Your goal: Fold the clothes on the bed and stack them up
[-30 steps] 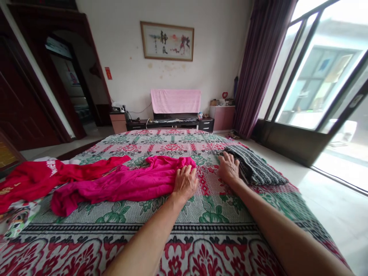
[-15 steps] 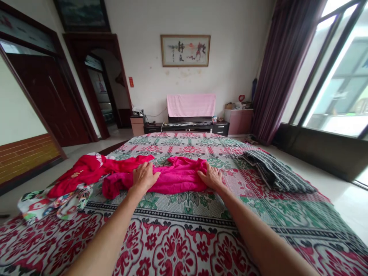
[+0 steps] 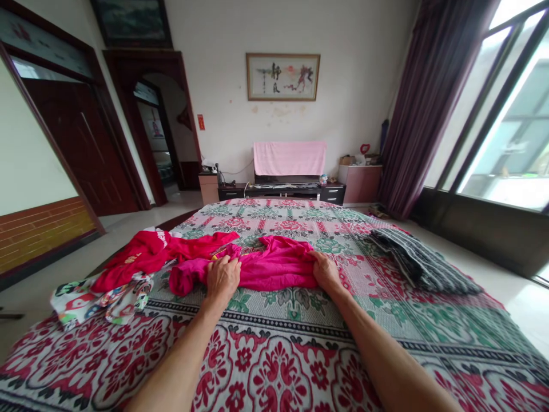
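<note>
A bright pink garment (image 3: pixel 277 269) lies bunched sideways across the patterned cloth in front of me; its exact kind cannot be made out. At its left part my left hand (image 3: pixel 223 280) is closed, with the fingers bent over the fabric. My right hand (image 3: pixel 327 272) grips the garment's right end, thumb and fingers curled in. A darker pink bunched part (image 3: pixel 184 277) sticks out to the left of my left hand. Just behind that hand, a small bit of yellow shows at the garment's edge.
Red clothing (image 3: pixel 137 257) and a white printed cloth (image 3: pixel 103 300) lie heaped on the left. A folded dark striped cloth (image 3: pixel 422 260) rests on the right. Everything sits on a floral bedspread (image 3: pixel 274 366). Beyond stands a low cabinet (image 3: pixel 231 193) below a pink towel (image 3: pixel 289 158).
My fingers have curled in on the pink garment, where they lay flatter before. Its left upper edge has shifted, showing a bit of yellow. The whole view has swung slightly left.
</note>
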Action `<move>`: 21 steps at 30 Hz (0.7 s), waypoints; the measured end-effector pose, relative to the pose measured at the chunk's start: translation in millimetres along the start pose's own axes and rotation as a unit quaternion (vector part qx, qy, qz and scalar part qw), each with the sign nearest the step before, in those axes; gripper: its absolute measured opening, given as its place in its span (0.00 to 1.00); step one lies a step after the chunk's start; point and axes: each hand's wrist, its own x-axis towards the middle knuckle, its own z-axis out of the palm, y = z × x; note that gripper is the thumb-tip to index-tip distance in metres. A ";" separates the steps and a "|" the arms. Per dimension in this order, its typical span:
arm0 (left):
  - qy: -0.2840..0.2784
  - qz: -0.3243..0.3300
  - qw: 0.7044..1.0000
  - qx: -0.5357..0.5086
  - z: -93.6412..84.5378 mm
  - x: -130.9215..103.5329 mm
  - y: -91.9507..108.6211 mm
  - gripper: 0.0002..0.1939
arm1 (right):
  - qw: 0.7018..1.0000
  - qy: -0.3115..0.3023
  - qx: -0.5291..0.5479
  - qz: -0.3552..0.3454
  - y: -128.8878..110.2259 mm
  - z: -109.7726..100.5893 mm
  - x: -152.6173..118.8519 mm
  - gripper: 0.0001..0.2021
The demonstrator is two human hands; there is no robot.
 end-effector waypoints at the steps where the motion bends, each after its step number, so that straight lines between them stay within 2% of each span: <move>1: 0.004 0.006 1.000 -0.014 -2.7 1.2 2.7 0.18 | 0.999 0.028 0.021 0.009 1.4 -0.7 0.6 0.23; 3: -0.010 0.007 0.998 -0.055 -10.3 2.6 12.8 0.19 | 0.993 0.095 0.057 0.037 4.8 -4.2 2.6 0.23; 7: -0.087 0.016 0.983 -0.163 -27.5 -1.3 45.9 0.20 | 0.967 0.212 0.090 0.109 15.5 -19.1 7.6 0.23; 10: -0.155 0.082 0.947 -0.268 -36.8 -5.4 66.7 0.22 | 0.947 0.267 0.085 0.157 26.1 -31.6 9.7 0.23; 12: -0.193 0.107 0.924 -0.314 -40.5 -4.4 71.1 0.22 | 0.938 0.290 0.073 0.177 32.8 -36.8 9.8 0.23; 14: -0.190 0.101 0.924 -0.315 -42.2 0.5 65.5 0.22 | 0.937 0.295 0.058 0.178 37.2 -38.3 9.4 0.22; 16: -0.137 0.071 0.951 -0.266 -41.6 7.7 50.1 0.20 | 0.944 0.283 0.048 0.161 37.9 -36.4 9.0 0.21; 19: -0.059 0.007 0.990 -0.128 -35.6 15.9 15.9 0.19 | 0.956 0.262 0.048 0.118 31.2 -30.7 9.0 0.19; 21: -0.072 -0.036 0.995 -0.053 -28.9 16.8 -6.1 0.21 | 0.963 0.250 0.053 0.078 22.5 -27.0 8.6 0.17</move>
